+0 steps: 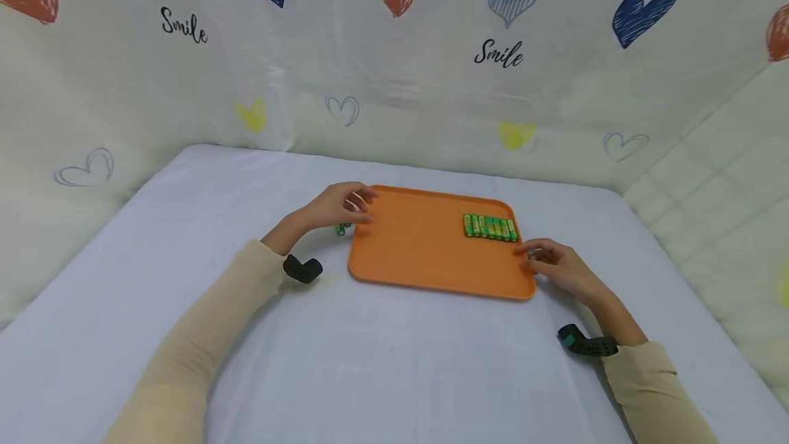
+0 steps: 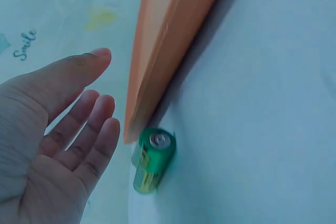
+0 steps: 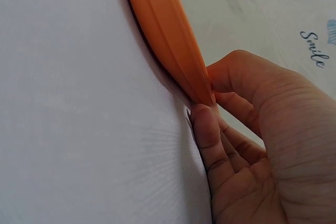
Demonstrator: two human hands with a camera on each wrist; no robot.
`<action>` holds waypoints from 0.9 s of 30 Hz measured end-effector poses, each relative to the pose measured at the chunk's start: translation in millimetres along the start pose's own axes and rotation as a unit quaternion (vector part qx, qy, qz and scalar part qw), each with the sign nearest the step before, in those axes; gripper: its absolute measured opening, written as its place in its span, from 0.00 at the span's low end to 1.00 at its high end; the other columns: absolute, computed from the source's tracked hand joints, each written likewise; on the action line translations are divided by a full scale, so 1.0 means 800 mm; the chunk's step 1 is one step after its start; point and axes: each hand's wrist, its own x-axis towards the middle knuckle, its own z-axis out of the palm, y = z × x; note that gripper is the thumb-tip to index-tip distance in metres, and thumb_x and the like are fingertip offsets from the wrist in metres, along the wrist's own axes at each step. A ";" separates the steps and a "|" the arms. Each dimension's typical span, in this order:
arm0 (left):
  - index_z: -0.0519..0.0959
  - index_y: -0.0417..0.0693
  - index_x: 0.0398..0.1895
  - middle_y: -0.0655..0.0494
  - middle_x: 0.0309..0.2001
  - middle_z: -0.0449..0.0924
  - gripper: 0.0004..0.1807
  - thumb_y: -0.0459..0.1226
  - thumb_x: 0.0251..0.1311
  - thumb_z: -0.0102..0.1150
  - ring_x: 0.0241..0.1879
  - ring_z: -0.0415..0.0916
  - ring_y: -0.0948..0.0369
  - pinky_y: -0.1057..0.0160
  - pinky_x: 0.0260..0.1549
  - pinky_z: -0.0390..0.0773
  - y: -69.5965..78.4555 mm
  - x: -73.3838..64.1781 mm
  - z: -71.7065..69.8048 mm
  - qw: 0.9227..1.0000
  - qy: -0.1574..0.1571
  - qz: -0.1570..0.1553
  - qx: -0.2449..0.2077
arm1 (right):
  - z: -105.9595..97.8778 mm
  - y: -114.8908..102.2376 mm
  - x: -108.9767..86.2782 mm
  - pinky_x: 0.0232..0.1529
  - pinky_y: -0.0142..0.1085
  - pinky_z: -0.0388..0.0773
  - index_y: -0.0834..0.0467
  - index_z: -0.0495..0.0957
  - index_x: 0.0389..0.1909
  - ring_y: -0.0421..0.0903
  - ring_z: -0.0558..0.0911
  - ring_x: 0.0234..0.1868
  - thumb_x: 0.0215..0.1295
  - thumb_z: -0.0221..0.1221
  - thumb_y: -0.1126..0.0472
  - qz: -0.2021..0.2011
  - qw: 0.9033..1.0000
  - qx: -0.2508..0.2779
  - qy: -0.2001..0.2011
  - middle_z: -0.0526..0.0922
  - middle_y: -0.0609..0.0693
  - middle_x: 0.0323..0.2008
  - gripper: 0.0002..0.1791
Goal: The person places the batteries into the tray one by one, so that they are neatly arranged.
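An orange tray (image 1: 425,245) lies on the white-covered table. A row of several green batteries (image 1: 490,227) sits side by side near its right end. At the tray's left rim, my left hand (image 1: 337,205) hovers with loosely bent fingers and holds nothing. Just below that hand, green batteries (image 2: 154,156) lie on the cloth beside the tray's corner, partly hidden in the head view. My right hand (image 1: 564,269) is at the tray's right edge; in the right wrist view its thumb and a fingertip (image 3: 205,124) pinch the orange rim (image 3: 197,85).
A white cloth (image 1: 394,368) covers the table under and around the tray. Behind it hangs a pale curtain (image 1: 394,81) printed with hearts and words. Each wrist wears a dark band, one on the left (image 1: 303,269) and one on the right (image 1: 587,342).
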 end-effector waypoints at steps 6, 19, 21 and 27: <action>0.73 0.42 0.55 0.48 0.51 0.76 0.26 0.39 0.52 0.67 0.47 0.74 0.55 0.57 0.47 0.76 -0.007 -0.021 -0.013 1.000 0.022 -0.004 0.005 | -0.002 0.000 0.001 0.36 0.27 0.71 0.59 0.74 0.53 0.36 0.75 0.37 0.62 0.60 0.53 0.007 1.000 -0.010 0.001 0.78 0.35 0.44 0.21; 0.73 0.44 0.56 0.48 0.56 0.70 0.29 0.40 0.49 0.69 0.50 0.69 0.53 0.57 0.46 0.71 -0.029 -0.050 -0.018 0.996 0.049 -0.057 0.042 | 0.002 -0.001 0.000 0.35 0.28 0.71 0.61 0.74 0.53 0.37 0.74 0.35 0.62 0.60 0.55 0.016 1.000 0.004 -0.006 0.77 0.35 0.41 0.21; 0.73 0.46 0.57 0.47 0.56 0.69 0.29 0.41 0.50 0.69 0.50 0.68 0.53 0.57 0.47 0.72 -0.030 -0.051 -0.017 0.996 0.045 -0.069 0.046 | 0.002 -0.001 0.000 0.35 0.27 0.71 0.61 0.74 0.53 0.37 0.74 0.35 0.62 0.60 0.55 0.014 1.000 0.006 -0.007 0.78 0.35 0.41 0.21; 0.72 0.45 0.57 0.47 0.55 0.71 0.31 0.42 0.48 0.70 0.48 0.70 0.53 0.59 0.46 0.72 -0.031 -0.053 -0.019 0.995 0.027 -0.085 0.044 | 0.000 -0.004 0.000 0.34 0.28 0.71 0.62 0.74 0.53 0.36 0.74 0.35 0.62 0.60 0.55 0.010 1.000 0.010 -0.008 0.78 0.35 0.42 0.21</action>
